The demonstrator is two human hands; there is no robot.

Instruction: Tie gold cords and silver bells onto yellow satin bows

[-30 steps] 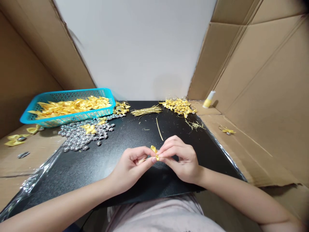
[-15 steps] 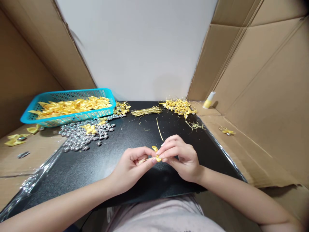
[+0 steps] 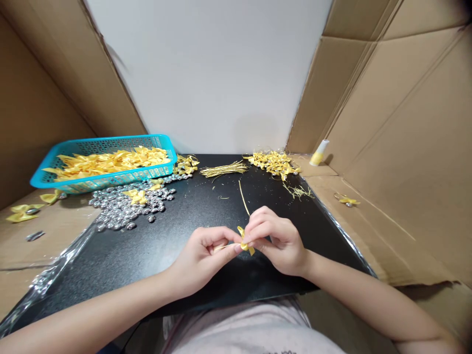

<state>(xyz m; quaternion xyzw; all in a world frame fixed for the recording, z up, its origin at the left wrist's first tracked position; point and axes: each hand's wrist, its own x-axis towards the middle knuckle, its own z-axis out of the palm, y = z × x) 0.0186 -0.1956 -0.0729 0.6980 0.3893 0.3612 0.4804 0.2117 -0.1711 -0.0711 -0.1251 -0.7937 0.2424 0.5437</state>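
Between my fingertips, over the front of the black tabletop, is a small yellow ribbon bow (image 3: pixel 248 247). My left hand (image 3: pixel 202 258) pinches its left side, and a thin gold tie (image 3: pixel 225 246) runs back from the bow into that hand. From the right, my right hand (image 3: pixel 276 241) pinches the same bow, its fingers covering part of it. Whether a bead is in the bow is hidden. One loose gold tie (image 3: pixel 244 197) lies on the table just beyond my right hand.
A blue basket (image 3: pixel 103 184) of yellow bows stands at the left, silver beads (image 3: pixel 125 209) heaped before it. Farther back lie a bundle of gold ties (image 3: pixel 224 169) and a pile of beaded bows (image 3: pixel 275 163). A white-and-yellow cone (image 3: pixel 319 153) stands at right, near cardboard walls.
The bow has turned between my fingers and moved slightly right, so more of its loops and ends show. Both hands stay nearly in place, and the things on the table are unmoved.
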